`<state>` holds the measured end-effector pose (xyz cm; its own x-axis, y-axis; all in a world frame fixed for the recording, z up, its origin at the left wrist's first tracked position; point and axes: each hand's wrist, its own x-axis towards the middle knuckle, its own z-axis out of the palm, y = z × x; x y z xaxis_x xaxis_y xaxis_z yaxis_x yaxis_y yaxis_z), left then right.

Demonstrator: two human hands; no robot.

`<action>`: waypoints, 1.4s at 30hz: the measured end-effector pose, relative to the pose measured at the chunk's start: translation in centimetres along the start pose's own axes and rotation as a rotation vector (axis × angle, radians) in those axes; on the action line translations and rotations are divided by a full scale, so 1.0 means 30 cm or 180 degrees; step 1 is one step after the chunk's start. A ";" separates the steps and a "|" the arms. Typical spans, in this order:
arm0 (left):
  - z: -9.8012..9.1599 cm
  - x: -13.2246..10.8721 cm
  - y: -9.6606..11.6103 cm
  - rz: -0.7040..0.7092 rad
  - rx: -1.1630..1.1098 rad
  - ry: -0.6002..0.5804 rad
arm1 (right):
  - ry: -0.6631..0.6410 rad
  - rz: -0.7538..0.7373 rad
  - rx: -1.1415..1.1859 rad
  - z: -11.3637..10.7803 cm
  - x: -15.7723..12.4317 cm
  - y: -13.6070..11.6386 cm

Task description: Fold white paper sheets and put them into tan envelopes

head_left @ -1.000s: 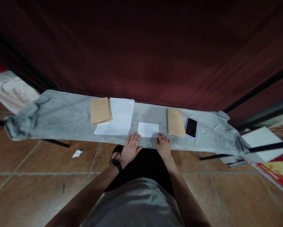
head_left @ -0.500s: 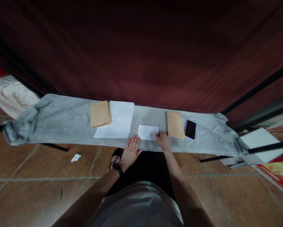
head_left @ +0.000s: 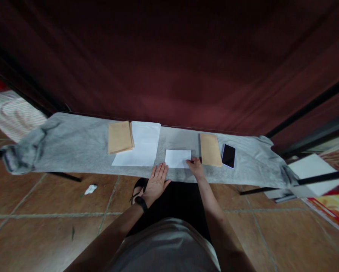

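Observation:
A folded-looking piece of white paper (head_left: 177, 158) lies flat on the grey cloth in front of me. My left hand (head_left: 157, 179) rests palm down at its lower left corner, fingers stretched and thumb apart. At the paper's right edge, near the lower corner, my right hand (head_left: 196, 167) has its fingers curled in a pinch on it; the fingertips are partly hidden. Larger white sheets (head_left: 145, 145) lie to the left, partly under a stack of brown envelopes (head_left: 119, 136). Another brown envelope (head_left: 211, 149) is just right of my right hand.
A phone (head_left: 228, 155) lies right of the single envelope. Grey cloth (head_left: 73, 143) covers the narrow bench, with a dark red curtain (head_left: 169, 75) behind it. Black metal bars (head_left: 308, 107) flank both ends. A crumpled white scrap (head_left: 90, 189) is on the tiled floor.
My right hand has shifted slightly at the paper's right edge, its fingers now at the lower corner. The shadow over the paper's right part has shrunk. My left hand stays put.

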<state>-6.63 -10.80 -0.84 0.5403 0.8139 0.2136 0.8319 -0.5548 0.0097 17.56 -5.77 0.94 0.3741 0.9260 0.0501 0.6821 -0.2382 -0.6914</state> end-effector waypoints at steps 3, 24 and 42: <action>0.006 -0.002 -0.001 0.0015 0.0015 0.0039 | -0.0107 0.0356 0.0492 0.007 0.004 -0.013; -0.020 0.242 0.130 0.0111 -0.0605 0.0157 | -0.0345 0.0489 0.1538 0.025 0.001 -0.050; 0.084 0.394 0.020 -0.0560 -0.0525 -0.0011 | -0.0510 0.0368 0.0442 0.044 0.027 -0.028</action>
<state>0.58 -1.08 -0.78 0.3894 0.9010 0.1912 0.8815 -0.4248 0.2061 16.47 -4.44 0.61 0.3327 0.9322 -0.1424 0.5434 -0.3129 -0.7790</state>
